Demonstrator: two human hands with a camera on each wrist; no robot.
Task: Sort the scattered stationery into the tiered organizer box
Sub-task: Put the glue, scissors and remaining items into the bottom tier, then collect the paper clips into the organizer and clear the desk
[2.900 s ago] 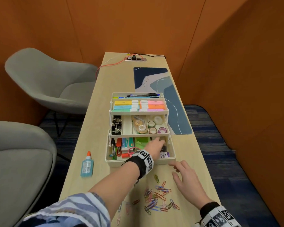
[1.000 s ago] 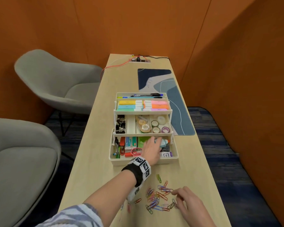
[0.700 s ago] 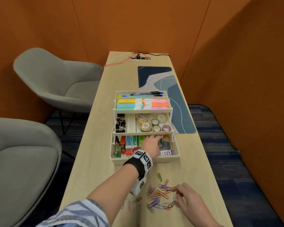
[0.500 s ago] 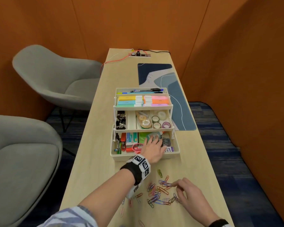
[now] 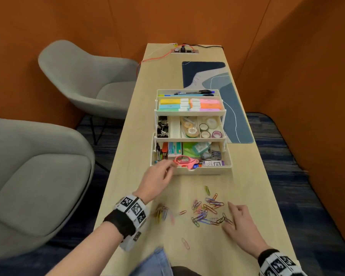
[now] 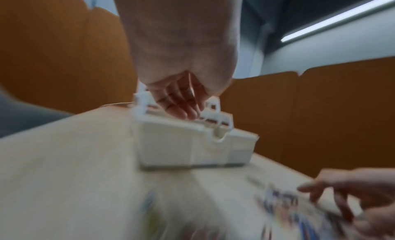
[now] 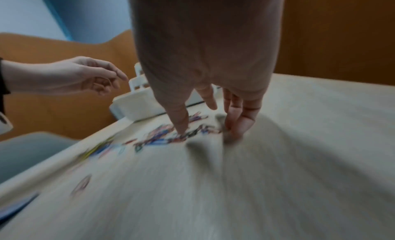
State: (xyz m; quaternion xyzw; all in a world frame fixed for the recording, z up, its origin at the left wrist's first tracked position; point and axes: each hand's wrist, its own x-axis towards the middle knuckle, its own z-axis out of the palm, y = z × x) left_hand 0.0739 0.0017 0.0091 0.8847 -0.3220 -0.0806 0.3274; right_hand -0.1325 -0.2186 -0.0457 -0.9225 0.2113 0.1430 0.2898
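The cream three-tier organizer box (image 5: 190,170) stands open mid-table, with pens and highlighters on top, tapes and binder clips in the middle, and a glue bottle (image 5: 201,146) and pink scissors (image 5: 184,161) in the bottom tier. Coloured paper clips (image 5: 206,213) lie scattered on the table in front of it. My left hand (image 5: 165,170) hovers at the box's front-left corner, fingers loosely curled and empty; the left wrist view shows its fingers (image 6: 181,105) above the box (image 6: 188,147). My right hand (image 5: 230,216) rests its fingertips (image 7: 181,128) on the clips (image 7: 162,137).
A blue patterned desk mat (image 5: 233,108) lies behind and right of the box. A power strip with cables (image 5: 184,50) sits at the table's far end. Two grey chairs (image 5: 84,80) stand to the left. A few clips (image 5: 161,213) lie near the left wrist.
My left hand has drawn back out of the bottom tier to the box's front-left corner, leaving the glue bottle inside. The right hand stays on the paper clips.
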